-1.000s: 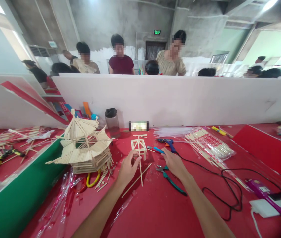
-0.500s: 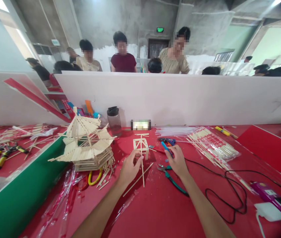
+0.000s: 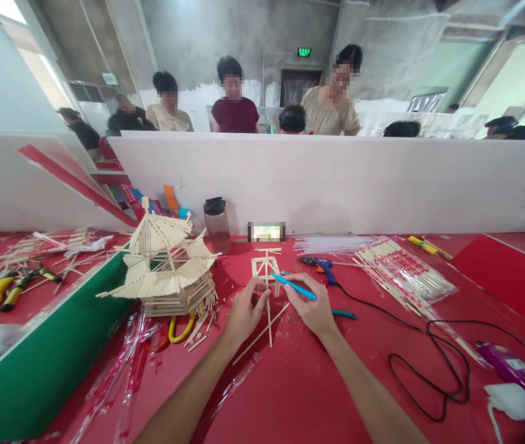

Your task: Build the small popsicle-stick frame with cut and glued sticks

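My left hand [image 3: 245, 309] is closed, thumb and fingers pinching a thin wooden stick [image 3: 269, 324] that points toward me. The stick's far end reaches a small open frame of sticks [image 3: 256, 266] standing on the red table. My right hand [image 3: 314, 307] grips a blue pen [image 3: 300, 288], its tip angled left at the stick just beyond my left fingertips; whether it touches cannot be made out. Another loose stick [image 3: 249, 346] lies slantwise under the held one. Green-handled pliers [image 3: 344, 314] are mostly hidden behind my right hand.
A large stick pavilion model [image 3: 169, 271] stands at left beside a green board [image 3: 63, 364]. Behind are a bottle [image 3: 216, 225] and a white partition [image 3: 359, 185]. To the right lie a glue gun [image 3: 320, 266], bundled sticks [image 3: 405, 271] and a black cable [image 3: 389, 311]. Several people are beyond the partition.
My right hand has moved left with the blue pen, from beside the glue gun to the held stick, and now covers much of the pliers. My left hand keeps its pinch.
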A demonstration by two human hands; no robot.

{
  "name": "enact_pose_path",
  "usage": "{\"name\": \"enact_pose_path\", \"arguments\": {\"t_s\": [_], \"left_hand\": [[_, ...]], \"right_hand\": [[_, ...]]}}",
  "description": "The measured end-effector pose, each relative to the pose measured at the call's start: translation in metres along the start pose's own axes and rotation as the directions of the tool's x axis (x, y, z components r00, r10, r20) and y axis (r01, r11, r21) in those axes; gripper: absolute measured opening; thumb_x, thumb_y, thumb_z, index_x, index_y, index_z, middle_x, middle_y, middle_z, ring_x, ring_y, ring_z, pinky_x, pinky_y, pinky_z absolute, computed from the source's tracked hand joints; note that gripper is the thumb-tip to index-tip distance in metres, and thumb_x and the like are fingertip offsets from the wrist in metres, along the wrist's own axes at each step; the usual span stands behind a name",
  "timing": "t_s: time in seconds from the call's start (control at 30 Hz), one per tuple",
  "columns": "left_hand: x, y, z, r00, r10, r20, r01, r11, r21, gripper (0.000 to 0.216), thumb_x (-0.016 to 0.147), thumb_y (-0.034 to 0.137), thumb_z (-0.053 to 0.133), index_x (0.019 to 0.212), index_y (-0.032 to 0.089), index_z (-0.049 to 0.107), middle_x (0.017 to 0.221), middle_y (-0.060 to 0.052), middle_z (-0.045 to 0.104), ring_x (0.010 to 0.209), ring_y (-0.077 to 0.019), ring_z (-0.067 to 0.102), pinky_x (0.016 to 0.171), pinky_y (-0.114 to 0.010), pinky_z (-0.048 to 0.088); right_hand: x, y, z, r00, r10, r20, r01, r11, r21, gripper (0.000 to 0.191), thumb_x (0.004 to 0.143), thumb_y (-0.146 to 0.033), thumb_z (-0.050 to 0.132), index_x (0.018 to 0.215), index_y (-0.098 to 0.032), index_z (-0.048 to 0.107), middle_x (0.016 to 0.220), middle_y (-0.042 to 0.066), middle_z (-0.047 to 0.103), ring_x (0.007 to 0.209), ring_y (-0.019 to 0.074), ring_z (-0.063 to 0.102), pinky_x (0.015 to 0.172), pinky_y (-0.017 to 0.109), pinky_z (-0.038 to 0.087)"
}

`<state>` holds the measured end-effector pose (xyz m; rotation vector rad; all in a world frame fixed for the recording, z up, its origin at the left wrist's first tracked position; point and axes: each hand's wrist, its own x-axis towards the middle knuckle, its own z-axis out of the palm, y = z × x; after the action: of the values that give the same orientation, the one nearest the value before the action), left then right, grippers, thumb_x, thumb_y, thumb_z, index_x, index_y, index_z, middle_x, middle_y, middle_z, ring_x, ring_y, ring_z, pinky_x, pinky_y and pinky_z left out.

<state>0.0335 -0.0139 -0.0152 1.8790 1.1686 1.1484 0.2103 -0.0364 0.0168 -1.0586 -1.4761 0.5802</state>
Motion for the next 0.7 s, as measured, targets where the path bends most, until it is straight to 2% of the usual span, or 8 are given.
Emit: {"name": "enact_pose_path", "arguments": {"t_s": [0.17, 0.43, 0.7], "left_hand": [[0.0005, 0.0037, -0.0021, 1.0, 0.011, -0.002, -0.011, 1.0, 0.008, 0.02, 0.093, 0.038, 0.048, 0.096, 0.021, 0.057, 0.086, -0.001, 0.066, 0.067, -0.0125, 0.06, 0.065, -0.023, 0.046], [0.0002, 0.001, -0.0012, 0.999, 0.025, -0.022, -0.025, 1.0, 0.003, 0.018, 0.093, 0.037, 0.049, 0.097, 0.022, 0.058, 0.091, -0.001, 0.067, 0.075, -0.0135, 0.062, 0.072, -0.025, 0.048], [0.0012, 0.0025, -0.0013, 1.0, 0.016, -0.012, -0.016, 1.0, -0.017, 0.018, 0.093, 0.037, 0.05, 0.098, 0.021, 0.057, 0.092, -0.001, 0.067, 0.074, -0.013, 0.063, 0.07, -0.023, 0.048]], "right_hand": [[-0.0019, 0.0051, 0.0082, 1.0, -0.002, 0.015, 0.002, 1.0, -0.011, 0.015, 0.086, -0.03, 0.06, 0.095, -0.019, 0.066, 0.088, 0.005, 0.071, 0.08, 0.0189, 0.068, 0.078, 0.031, 0.056], [-0.005, 0.0077, 0.0086, 0.999, 0.004, 0.031, -0.003, 0.999, -0.034, 0.017, 0.086, -0.031, 0.058, 0.096, -0.02, 0.066, 0.091, 0.005, 0.071, 0.082, 0.0194, 0.067, 0.076, 0.031, 0.056], [-0.0049, 0.0052, 0.0081, 1.0, -0.004, 0.029, 0.005, 0.998, -0.06, 0.016, 0.086, -0.03, 0.059, 0.096, -0.02, 0.067, 0.093, 0.005, 0.071, 0.083, 0.0189, 0.067, 0.077, 0.029, 0.055]]}}
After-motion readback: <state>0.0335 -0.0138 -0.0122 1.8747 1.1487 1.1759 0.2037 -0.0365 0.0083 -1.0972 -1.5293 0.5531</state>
